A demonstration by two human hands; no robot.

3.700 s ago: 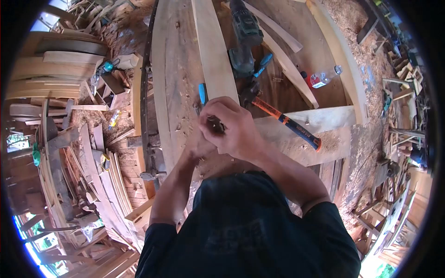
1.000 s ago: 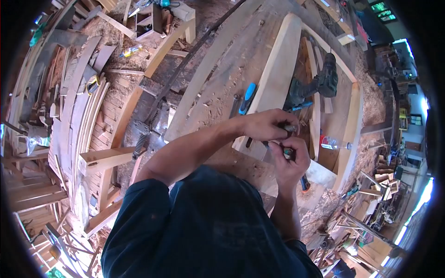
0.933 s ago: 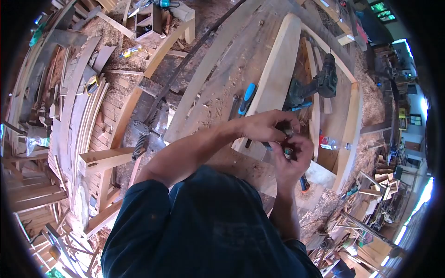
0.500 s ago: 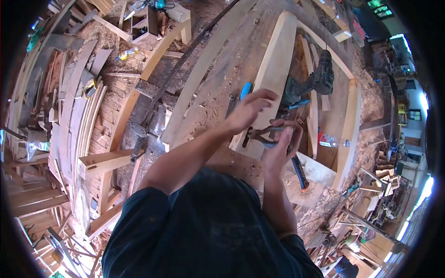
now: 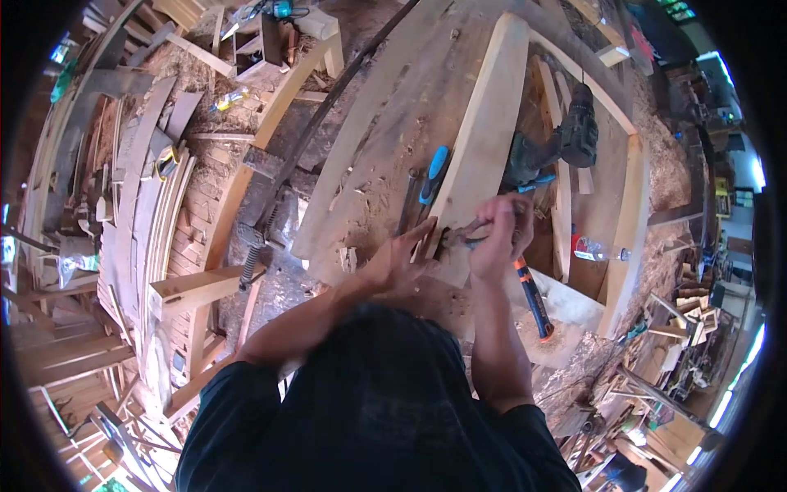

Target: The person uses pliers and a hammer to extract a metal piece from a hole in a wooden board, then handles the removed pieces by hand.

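A long pale board lies on the workbench, its near end between my hands. My left hand rests with fingers spread against the left edge of that end. My right hand is closed round the handles of pliers, whose jaws are at the dark slot near the board's end; what they grip there is too small to tell. Left of the board lies a blue-handled tool. A cordless drill is to the right of the board. The orange and black hammer lies right of my right hand.
A plastic bottle with a red label lies at the right, inside a wooden frame. A metal clamp with a spring is at the bench's left edge. Stacked boards and shavings cover the floor at the left.
My left hand has come down from above the board to its left edge. My right hand has moved slightly up with the pliers, and more of the hammer shows.
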